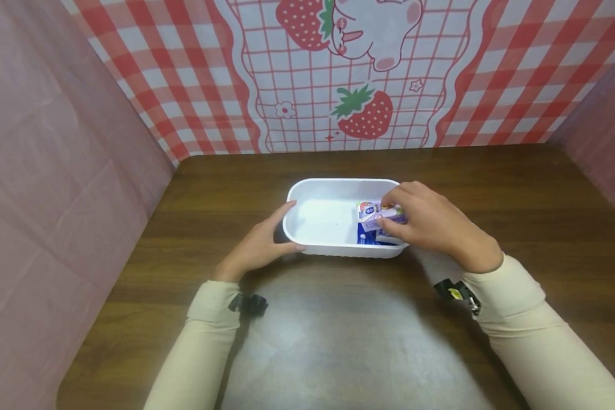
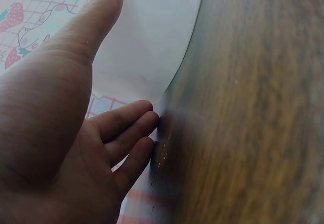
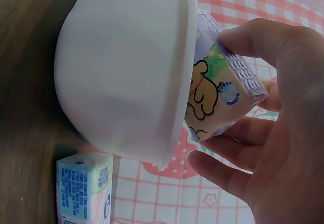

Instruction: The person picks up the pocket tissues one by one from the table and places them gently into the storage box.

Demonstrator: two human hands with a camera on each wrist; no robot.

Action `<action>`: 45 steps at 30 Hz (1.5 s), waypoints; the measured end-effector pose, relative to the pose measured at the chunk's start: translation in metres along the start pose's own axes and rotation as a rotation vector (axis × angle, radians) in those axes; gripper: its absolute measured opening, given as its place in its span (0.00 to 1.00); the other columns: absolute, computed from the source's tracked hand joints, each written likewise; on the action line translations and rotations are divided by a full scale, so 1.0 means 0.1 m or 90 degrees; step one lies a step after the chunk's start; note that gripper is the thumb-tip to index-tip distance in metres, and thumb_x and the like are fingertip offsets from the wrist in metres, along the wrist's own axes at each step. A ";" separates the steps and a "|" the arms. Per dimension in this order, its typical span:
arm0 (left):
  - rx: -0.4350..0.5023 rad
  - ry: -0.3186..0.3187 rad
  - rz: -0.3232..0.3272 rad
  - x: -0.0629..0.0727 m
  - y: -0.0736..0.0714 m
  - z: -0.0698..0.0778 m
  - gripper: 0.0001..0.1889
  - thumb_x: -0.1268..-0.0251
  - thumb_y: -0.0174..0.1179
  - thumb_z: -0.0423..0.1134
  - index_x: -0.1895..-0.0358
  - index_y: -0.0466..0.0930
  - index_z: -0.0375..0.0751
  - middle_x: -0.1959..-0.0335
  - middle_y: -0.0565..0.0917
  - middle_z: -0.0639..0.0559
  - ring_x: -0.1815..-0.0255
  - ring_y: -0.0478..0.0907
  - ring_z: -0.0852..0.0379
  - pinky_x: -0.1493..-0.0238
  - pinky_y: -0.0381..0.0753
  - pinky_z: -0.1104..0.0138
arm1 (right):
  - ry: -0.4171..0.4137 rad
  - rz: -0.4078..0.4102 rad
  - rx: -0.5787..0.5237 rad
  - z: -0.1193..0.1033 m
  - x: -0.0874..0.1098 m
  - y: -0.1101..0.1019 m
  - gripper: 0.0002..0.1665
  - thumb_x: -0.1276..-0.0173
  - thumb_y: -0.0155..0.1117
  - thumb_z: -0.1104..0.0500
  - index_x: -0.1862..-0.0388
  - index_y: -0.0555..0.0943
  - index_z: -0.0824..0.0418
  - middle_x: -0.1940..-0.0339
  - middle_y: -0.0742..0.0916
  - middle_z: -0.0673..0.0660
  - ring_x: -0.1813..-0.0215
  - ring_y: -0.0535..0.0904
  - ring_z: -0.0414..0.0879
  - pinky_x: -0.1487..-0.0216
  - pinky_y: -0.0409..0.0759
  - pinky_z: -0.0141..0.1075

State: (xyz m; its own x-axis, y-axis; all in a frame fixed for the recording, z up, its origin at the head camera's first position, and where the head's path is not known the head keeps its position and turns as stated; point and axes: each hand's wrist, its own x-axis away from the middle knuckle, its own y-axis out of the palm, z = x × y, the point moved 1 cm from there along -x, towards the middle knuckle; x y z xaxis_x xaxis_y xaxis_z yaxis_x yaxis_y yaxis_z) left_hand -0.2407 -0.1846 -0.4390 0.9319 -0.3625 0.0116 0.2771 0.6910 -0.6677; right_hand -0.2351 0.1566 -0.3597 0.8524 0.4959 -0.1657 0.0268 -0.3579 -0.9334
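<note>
A white plastic bin (image 1: 328, 250) stands on the table. At its left end is my left hand (image 1: 256, 242), with thumb and index finger spread against the bin's rim and the other fingers relaxed. My right hand (image 1: 433, 222) pinches a purple tissue pack (image 1: 371, 221) between thumb and fingers, tilted at the right end of the bin. A cartoon dog shows on this pack (image 3: 207, 90) in the right wrist view. Beneath it in the bin lies a dark blue pack (image 1: 366, 235); its kind is hard to tell, being partly covered.
The right wrist view shows another small pack (image 3: 83, 188), blue, green and pink, on the table outside the bin. A brown wooden table (image 1: 225, 199) carries everything. Behind it hangs a red-checked strawberry cloth (image 1: 205, 74), and a pink curtain (image 1: 56, 171) hangs at the left.
</note>
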 end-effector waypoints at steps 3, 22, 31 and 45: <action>0.000 -0.002 -0.001 0.00 0.00 0.01 0.53 0.49 0.70 0.69 0.20 0.50 0.71 0.21 0.59 0.59 0.22 0.57 0.53 0.29 0.61 0.43 | 0.006 -0.007 0.002 0.00 0.00 -0.01 0.26 0.33 0.69 0.42 0.46 0.82 0.58 0.44 0.81 0.59 0.43 0.73 0.53 0.41 0.76 0.56; 0.000 0.010 -0.003 0.00 -0.02 0.00 0.53 0.47 0.70 0.67 0.19 0.49 0.67 0.21 0.58 0.59 0.22 0.55 0.52 0.28 0.59 0.43 | -0.004 -0.041 0.038 0.00 0.01 -0.04 0.24 0.35 0.72 0.47 0.48 0.83 0.62 0.51 0.83 0.59 0.50 0.76 0.53 0.46 0.78 0.53; -0.002 0.004 -0.002 0.01 0.00 0.00 0.53 0.48 0.70 0.67 0.20 0.49 0.69 0.21 0.58 0.59 0.22 0.56 0.53 0.28 0.60 0.43 | -0.010 -0.022 0.027 -0.03 0.00 -0.01 0.22 0.36 0.72 0.46 0.51 0.83 0.60 0.52 0.84 0.58 0.49 0.75 0.52 0.45 0.77 0.53; 0.002 0.006 -0.002 0.01 -0.01 0.01 0.53 0.48 0.70 0.67 0.20 0.49 0.69 0.21 0.58 0.60 0.22 0.56 0.54 0.28 0.60 0.43 | -0.013 -0.007 -0.007 -0.10 -0.08 0.04 0.24 0.34 0.70 0.44 0.48 0.83 0.58 0.49 0.83 0.57 0.47 0.75 0.51 0.44 0.79 0.53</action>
State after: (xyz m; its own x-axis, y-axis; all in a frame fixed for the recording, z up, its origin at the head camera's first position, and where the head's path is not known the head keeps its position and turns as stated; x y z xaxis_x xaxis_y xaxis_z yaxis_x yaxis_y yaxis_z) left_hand -0.2399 -0.1853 -0.4377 0.9292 -0.3696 0.0067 0.2800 0.6916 -0.6658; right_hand -0.2369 0.1433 -0.3585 0.8414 0.5159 -0.1613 0.0424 -0.3606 -0.9318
